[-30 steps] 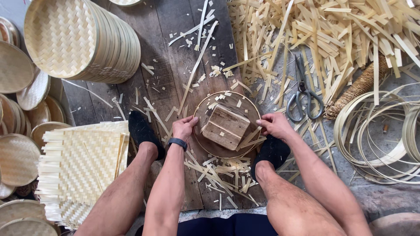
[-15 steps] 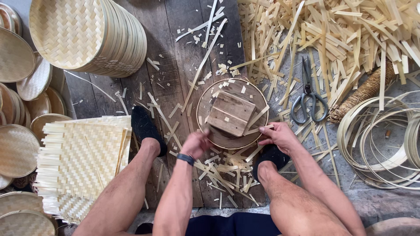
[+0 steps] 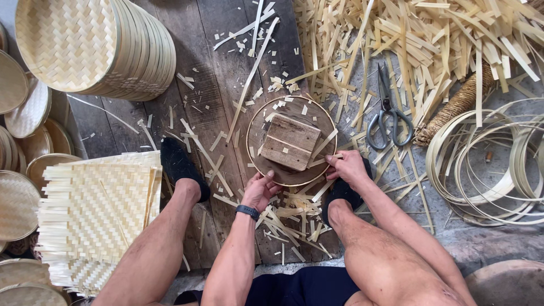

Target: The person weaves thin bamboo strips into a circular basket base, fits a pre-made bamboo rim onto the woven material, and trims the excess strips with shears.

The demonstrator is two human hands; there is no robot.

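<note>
A round bamboo hoop (image 3: 253, 122) lies on the wooden floor between my feet, with a small wooden block (image 3: 290, 141) sitting inside it. My left hand (image 3: 260, 190), a dark band on its wrist, grips the hoop's near rim. My right hand (image 3: 347, 166) pinches the rim at the near right, where thin bamboo strips stick out. Cut bamboo slivers lie scattered under and around the hoop.
Scissors (image 3: 389, 116) lie right of the hoop. A heap of bamboo strips (image 3: 430, 51) fills the top right; coiled bamboo rings (image 3: 487, 164) lie at right. A stack of woven square mats (image 3: 96, 209) and stacked round woven trays (image 3: 90, 45) stand at left.
The view has shifted slightly. My left hand slid from the hoop's left side round to its near rim; my right hand dropped to the near right edge.
</note>
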